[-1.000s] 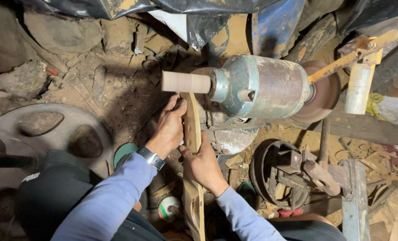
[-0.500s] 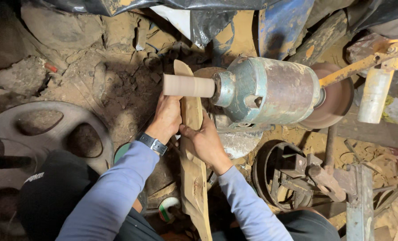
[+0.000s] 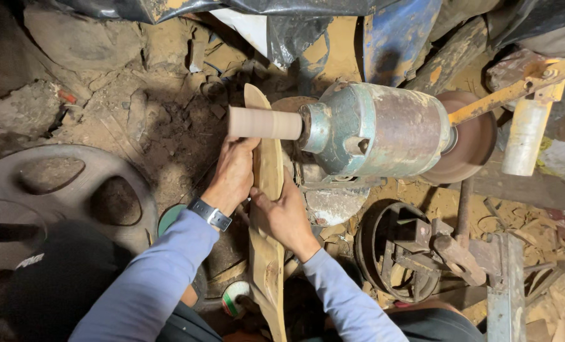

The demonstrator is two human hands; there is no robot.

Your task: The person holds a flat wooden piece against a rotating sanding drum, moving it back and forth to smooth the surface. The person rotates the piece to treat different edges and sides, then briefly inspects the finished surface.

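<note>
Both hands grip 1 long, narrow, pale wooden plank with a rounded tip [image 3: 269, 190], which runs from the person's lap at 6 o'clock up toward 12 o'clock. The left hand [image 3: 233, 174] is wrapped closed around the plank's left edge, its fingers reaching up to just under the tan cylindrical sanding drum [image 3: 264, 123]. The right hand [image 3: 283, 215] is closed on the plank's right edge, a little lower, at about 5 o'clock from the left hand. A metal-banded wristwatch [image 3: 210, 213] sits on the left wrist, above a pale blue sleeve [image 3: 149, 285].

The plank passes beneath the drum, with its rounded tip showing at 12 o'clock of it; whether wood and drum touch cannot be told. The drum juts out at 9 o'clock from a worn, grey-green metal motor housing [image 3: 384, 130], and a brown sanding disc [image 3: 469, 139] sits at the housing's 3 o'clock end.

At 9 o'clock of the hands lies 1 grey metal wheel rim with oval holes [image 3: 73, 190] on the dirt floor. At 4 o'clock of the hands stands 1 rusty round metal drum [image 3: 399, 253], open on top, holding dark rusted machine parts. A small round green-and-white tin [image 3: 235, 297] lies beside the plank near 6 o'clock; its contents cannot be made out.
</note>
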